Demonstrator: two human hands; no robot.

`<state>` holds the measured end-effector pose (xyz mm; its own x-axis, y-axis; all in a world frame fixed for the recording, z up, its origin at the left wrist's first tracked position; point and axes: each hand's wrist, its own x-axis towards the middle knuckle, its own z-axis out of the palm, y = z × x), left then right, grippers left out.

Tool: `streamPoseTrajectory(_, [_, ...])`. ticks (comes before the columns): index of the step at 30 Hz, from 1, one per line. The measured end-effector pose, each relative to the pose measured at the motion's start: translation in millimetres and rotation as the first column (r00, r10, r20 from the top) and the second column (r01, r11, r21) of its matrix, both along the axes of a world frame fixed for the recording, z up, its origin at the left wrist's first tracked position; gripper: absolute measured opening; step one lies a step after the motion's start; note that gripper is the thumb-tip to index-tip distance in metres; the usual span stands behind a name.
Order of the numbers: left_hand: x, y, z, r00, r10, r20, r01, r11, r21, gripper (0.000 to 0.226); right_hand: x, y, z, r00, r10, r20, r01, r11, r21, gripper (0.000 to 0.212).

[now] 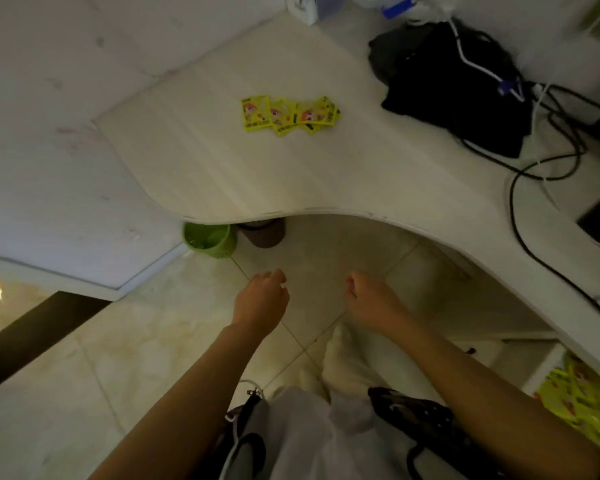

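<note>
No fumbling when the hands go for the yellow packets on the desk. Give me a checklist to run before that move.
1. Left hand free: ok, loosely curled, holds nothing.
2. Right hand free: ok, loosely curled, holds nothing.
3. Yellow packets uncovered: ok, overlapping in a row on the desk.
4. Way to them: ok, bare desk surface before them.
5. Black cables apart from packets: ok, off to the right.
6. Packet count: cannot tell, they overlap.
</note>
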<state>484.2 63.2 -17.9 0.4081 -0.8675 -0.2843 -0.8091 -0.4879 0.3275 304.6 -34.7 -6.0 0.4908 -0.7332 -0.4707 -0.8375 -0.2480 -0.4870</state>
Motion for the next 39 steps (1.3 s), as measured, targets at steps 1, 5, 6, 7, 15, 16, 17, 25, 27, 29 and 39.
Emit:
streamPoseTrajectory(1, [9.4, -9.6, 1.6, 1.0, 0.009, 0.001, -0.009, 1.0, -0.007, 0.027, 10.4, -11.2, 0.9, 1.0, 0.008, 0.006, -0.008, 1.0, -0.008, 0.027])
streamPoseTrajectory(5, [44.5, -53.5, 9.2, 0.999, 0.052, 0.005, -0.051, 0.998, -0.038, 0.027, 49.4, -61.6, 6.1, 0.998, 0.054, 0.019, -0.054, 0.998, -0.038, 0.02])
streamPoseTrajectory(6, [52.9, -65.8, 11.0, 0.998, 0.064, 0.012, -0.064, 0.997, -0.047, 0.027, 59.4, -75.6, 8.0, 0.997, 0.069, 0.028, -0.067, 0.997, -0.049, 0.019])
streamPoseTrajectory(7, [61.2, -78.2, 12.8, 0.997, 0.075, 0.017, -0.074, 0.996, -0.056, 0.026, 69.0, -89.6, 11.3, 0.996, 0.085, 0.035, -0.082, 0.995, -0.059, 0.019])
streamPoseTrajectory(15, [112.5, -171.6, 22.7, 0.989, 0.147, -0.021, -0.148, 0.987, -0.06, 0.027, 127.1, -190.9, 34.5, 0.983, 0.172, 0.057, -0.167, 0.983, -0.079, 0.026])
streamPoseTrajectory(16, [118.3, -181.9, 23.8, 0.988, 0.154, -0.025, -0.155, 0.987, -0.053, 0.027, 133.4, -201.7, 36.5, 0.984, 0.168, 0.059, -0.163, 0.983, -0.084, 0.026])
streamPoseTrajectory(17, [124.5, -191.3, 24.8, 0.987, 0.158, -0.029, -0.159, 0.986, -0.044, 0.027, 139.8, -211.7, 38.7, 0.984, 0.166, 0.059, -0.16, 0.983, -0.085, 0.027])
streamPoseTrajectory(25, [189.2, -263.8, 20.6, 0.981, 0.185, -0.061, -0.185, 0.983, 0.005, 0.028, 191.2, -281.4, 32.7, 0.991, 0.122, 0.048, -0.118, 0.989, -0.084, 0.029])
streamPoseTrajectory(27, [208.0, -278.0, 17.9, 0.975, 0.208, -0.082, -0.208, 0.978, 0.007, 0.029, 204.2, -295.5, 29.7, 0.994, 0.097, 0.04, -0.093, 0.992, -0.086, 0.03])
streamPoseTrajectory(29, [225.8, -290.4, 16.1, 0.968, 0.231, -0.095, -0.23, 0.973, 0.016, 0.029, 216.8, -307.4, 28.6, 0.996, 0.089, 0.032, -0.086, 0.992, -0.093, 0.029])
streamPoseTrajectory(39, [272.9, -348.1, 1.0, 0.948, 0.3, -0.111, -0.295, 0.954, 0.053, 0.044, 260.0, -355.1, 11.3, 0.997, 0.052, -0.057, -0.06, 0.987, -0.147, 0.041])
